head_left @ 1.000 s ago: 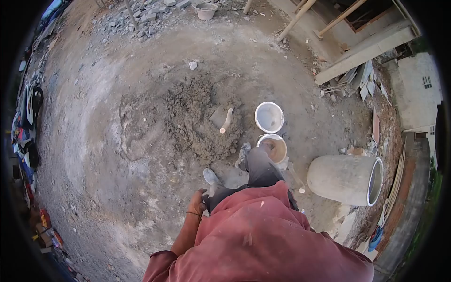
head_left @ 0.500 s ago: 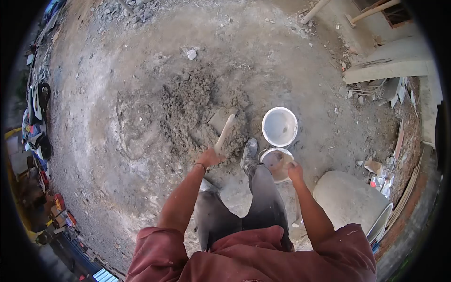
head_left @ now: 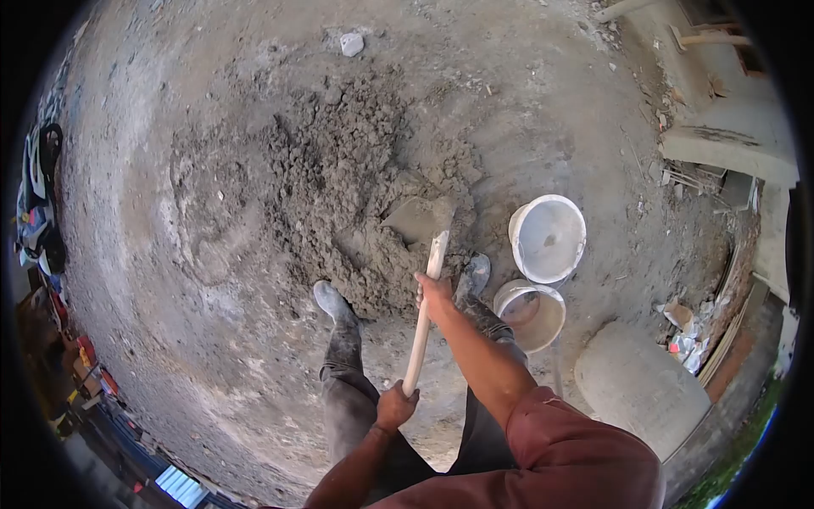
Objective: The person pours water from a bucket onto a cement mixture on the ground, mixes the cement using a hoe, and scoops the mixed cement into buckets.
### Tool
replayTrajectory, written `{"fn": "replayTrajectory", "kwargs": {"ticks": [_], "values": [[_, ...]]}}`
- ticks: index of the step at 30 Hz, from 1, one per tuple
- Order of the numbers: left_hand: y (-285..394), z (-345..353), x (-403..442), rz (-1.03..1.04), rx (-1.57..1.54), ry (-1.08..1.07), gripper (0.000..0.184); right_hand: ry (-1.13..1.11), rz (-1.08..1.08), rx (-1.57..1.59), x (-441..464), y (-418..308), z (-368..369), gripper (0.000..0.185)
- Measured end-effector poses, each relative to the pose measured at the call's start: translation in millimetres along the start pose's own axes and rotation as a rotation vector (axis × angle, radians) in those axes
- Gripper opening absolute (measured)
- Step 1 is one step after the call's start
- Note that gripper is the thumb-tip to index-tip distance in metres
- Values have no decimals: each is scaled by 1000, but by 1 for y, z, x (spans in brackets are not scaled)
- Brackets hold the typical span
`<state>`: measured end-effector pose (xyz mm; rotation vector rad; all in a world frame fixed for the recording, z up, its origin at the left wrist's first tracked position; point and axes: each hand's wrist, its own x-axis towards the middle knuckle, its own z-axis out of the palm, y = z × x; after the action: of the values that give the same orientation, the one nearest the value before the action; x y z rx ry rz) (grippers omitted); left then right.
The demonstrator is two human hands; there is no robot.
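Note:
A hoe (head_left: 420, 346) with a pale wooden handle slants up between my legs. Its flat blade (head_left: 415, 220) rests in a heap of wet grey mortar (head_left: 339, 178), partly coated by it. My left hand (head_left: 397, 406) is wrapped round the lower end of the handle. Higher up, nearer the blade, my right hand (head_left: 436, 294) grips the same handle. To the right of my right boot (head_left: 475, 275) stand two white buckets: the farther bucket (head_left: 515, 231) has a pale, smeared inside, and the nearer bucket (head_left: 560, 321) holds something brownish, perhaps water.
A large grey cylindrical container (head_left: 640, 382) lies at the lower right, by scraps and long sticks. A white lump (head_left: 351, 44) sits beyond the heap. A concrete ledge (head_left: 721, 151) borders the right side, and assorted clutter lines the left edge.
My right hand has left the nearer bucket and taken hold of the hoe's handle. My left hand has shifted down to the handle's lower end. The view has moved closer to the heap.

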<state>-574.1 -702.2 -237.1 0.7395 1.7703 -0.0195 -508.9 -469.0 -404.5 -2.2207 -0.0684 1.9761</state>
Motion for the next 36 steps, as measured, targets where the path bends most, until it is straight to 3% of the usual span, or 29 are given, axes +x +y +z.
{"fn": "replayTrajectory", "kwargs": {"ticks": [4, 7, 9, 10, 13, 14, 16, 17, 18, 20, 23, 29, 31, 33, 35, 36], "values": [[-5, 12, -1, 33, -133, -51, 38, 111, -159, -28, -64, -30, -2, 28], [51, 0, 51, 282, -297, -32, 34, 156, -453, -54, -77, -118, -26, 25], [104, -27, 108, 413, -387, -100, 42, 136, -799, -106, -59, -189, -30, 21], [126, -38, 133, 548, -473, -20, 41, 215, -851, -160, -53, -227, -24, 22], [167, -83, 182, 543, -534, -165, 45, 355, -754, -415, 6, -305, -14, 23], [172, -96, 185, 473, -558, -219, 45, 356, -749, -421, 31, -290, -13, 23], [149, -83, 165, 336, -565, -215, 42, 317, -505, -598, 85, -252, -17, 24], [126, -78, 137, 323, -600, -174, 40, 366, -453, -646, 58, -214, -1, 22], [101, -76, 107, 309, -636, -136, 37, 203, -495, -594, 48, -168, -4, 19], [68, -79, 58, 165, -475, -124, 38, 141, -265, -458, 54, -86, 0, 20], [57, -110, 38, 81, -330, -155, 38, 154, -149, -434, 35, -56, 16, 23], [182, -119, 20, 77, -496, -143, 36, 13, 23, -359, 27, -117, -25, 21], [236, -137, -2, -35, -723, -389, 37, -123, 136, -358, 11, -142, -50, 23], [270, -129, -26, 21, -707, -442, 40, -212, 123, -340, -6, -157, -81, 21], [309, -125, -59, 128, -859, -476, 43, -251, 239, -184, -34, -170, -114, 22], [331, -129, -76, 108, -791, -574, 50, -274, 288, -112, -52, -179, -131, 21]]}}
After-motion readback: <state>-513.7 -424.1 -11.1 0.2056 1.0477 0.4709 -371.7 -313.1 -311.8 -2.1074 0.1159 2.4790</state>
